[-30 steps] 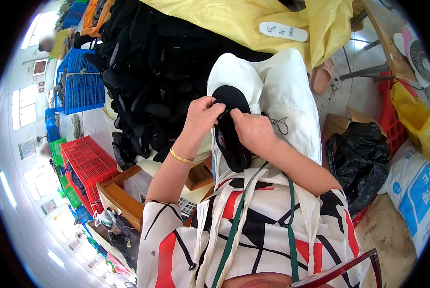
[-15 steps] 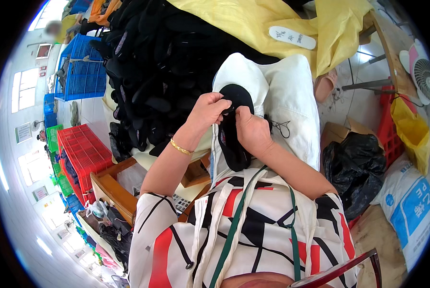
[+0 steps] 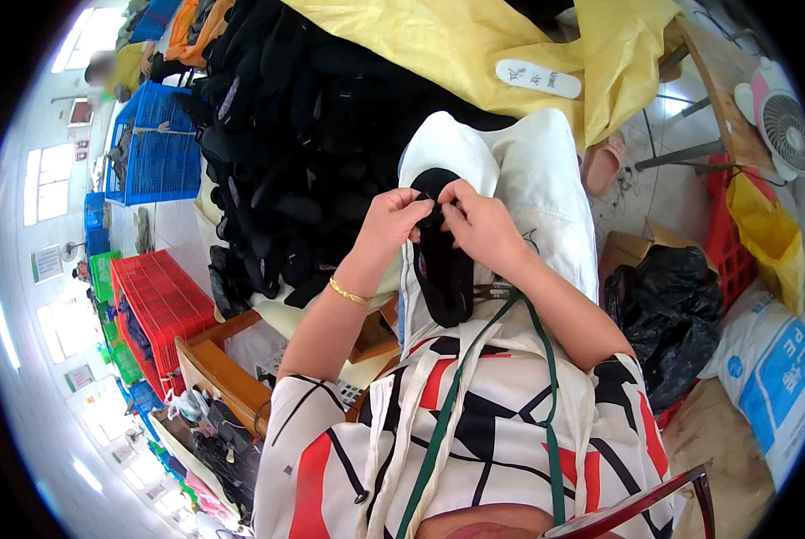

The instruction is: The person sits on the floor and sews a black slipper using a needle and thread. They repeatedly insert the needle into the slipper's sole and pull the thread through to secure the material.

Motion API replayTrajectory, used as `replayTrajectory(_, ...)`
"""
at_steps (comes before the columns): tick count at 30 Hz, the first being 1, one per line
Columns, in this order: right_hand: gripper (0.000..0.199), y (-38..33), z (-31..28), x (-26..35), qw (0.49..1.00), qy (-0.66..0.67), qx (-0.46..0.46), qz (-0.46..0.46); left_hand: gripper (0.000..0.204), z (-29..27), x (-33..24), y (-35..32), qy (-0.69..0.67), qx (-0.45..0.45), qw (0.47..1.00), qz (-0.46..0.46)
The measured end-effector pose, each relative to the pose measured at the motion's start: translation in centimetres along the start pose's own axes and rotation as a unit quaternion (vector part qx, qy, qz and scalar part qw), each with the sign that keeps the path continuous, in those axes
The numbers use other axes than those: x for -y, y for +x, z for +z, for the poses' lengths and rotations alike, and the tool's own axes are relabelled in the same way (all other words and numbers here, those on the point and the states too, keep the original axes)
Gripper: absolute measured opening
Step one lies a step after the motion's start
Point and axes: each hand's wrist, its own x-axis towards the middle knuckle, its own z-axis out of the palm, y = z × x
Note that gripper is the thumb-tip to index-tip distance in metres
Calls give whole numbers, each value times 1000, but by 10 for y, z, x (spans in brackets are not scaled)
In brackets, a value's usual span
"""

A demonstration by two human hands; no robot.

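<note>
A black cloth shoe (image 3: 444, 283) lies lengthwise over my lap on white cloth (image 3: 546, 189). At its upper part my left hand (image 3: 391, 223) pinches the black fabric between thumb and fingers. Close beside it, my right hand (image 3: 485, 226) is also closed on the shoe, thumb and forefinger pressed together; anything finer between the fingertips is too small to make out. Dark metal thread snips (image 3: 492, 292) rest by the shoe, near a green cord (image 3: 530, 310) hanging from my neck.
A big heap of black shoes (image 3: 285, 153) lies ahead to the left. Yellow cloth (image 3: 447, 36) with a white insole (image 3: 537, 78) spreads beyond. Leftward are a red crate (image 3: 164, 292) and wooden drawer (image 3: 218, 359); rightward, a black bag (image 3: 663, 310) and a fan (image 3: 784, 126).
My right hand has turned, its fingers now pinching the shoe close to my left fingers. The thread snips have come into sight beside the shoe. The view has shifted slightly.
</note>
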Motion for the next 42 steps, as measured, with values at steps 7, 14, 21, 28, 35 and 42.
replayTrajectory(7,11,25,18,-29,958,-109,-151,-218,12,4,6,6,41,-7,999,35)
replayTrajectory(14,28,43,-10,-5,970,240,28,-25,14,7,7,2,59,-23,997,49)
replayTrajectory(21,9,-39,-166,-65,907,391,-158,8,22,9,10,2,92,-43,992,72)
replayTrajectory(28,7,-244,-501,-188,603,485,-583,-246,25,16,1,7,124,-35,988,87)
replayTrajectory(35,19,-173,-375,-143,711,267,-611,-224,24,17,5,2,179,-57,975,118)
replayTrajectory(42,24,-39,-99,-65,957,-164,-152,-183,50,16,3,-26,319,-53,910,259)
